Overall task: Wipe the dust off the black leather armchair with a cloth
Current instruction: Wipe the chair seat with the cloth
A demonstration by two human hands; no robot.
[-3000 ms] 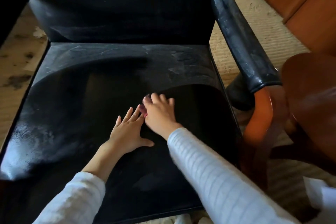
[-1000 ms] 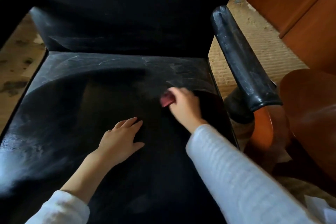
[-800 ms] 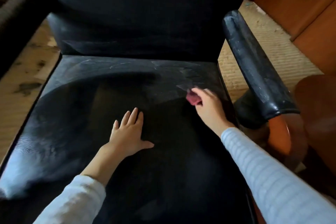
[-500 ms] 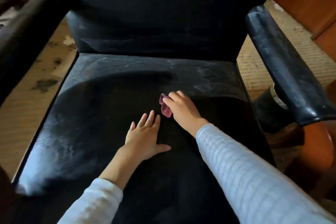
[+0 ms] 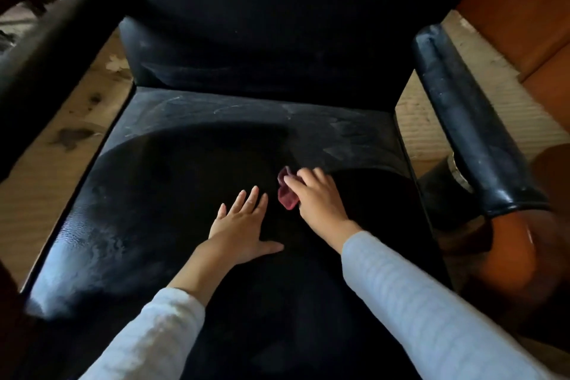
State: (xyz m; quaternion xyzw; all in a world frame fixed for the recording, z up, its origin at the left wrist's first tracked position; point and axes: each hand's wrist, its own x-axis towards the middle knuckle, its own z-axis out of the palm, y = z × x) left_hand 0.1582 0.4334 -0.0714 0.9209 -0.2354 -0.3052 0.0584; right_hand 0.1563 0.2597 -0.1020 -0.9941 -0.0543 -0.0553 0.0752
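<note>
Armchair (image 5: 277, 25), black leather, viewed from above; seat (image 5: 185, 182) is greyed with dust (image 5: 348, 129) along the back edge and at the front left corner (the middle is darker). Cloth (image 5: 286, 196), small and red, is pressed to the seat right of centre, bunched under the curled fingers of the right hand (image 5: 319, 203). Left hand (image 5: 242, 225) is laid flat just beside it, fingers straight, nothing held. Right armrest (image 5: 468, 120) is scuffed.
</note>
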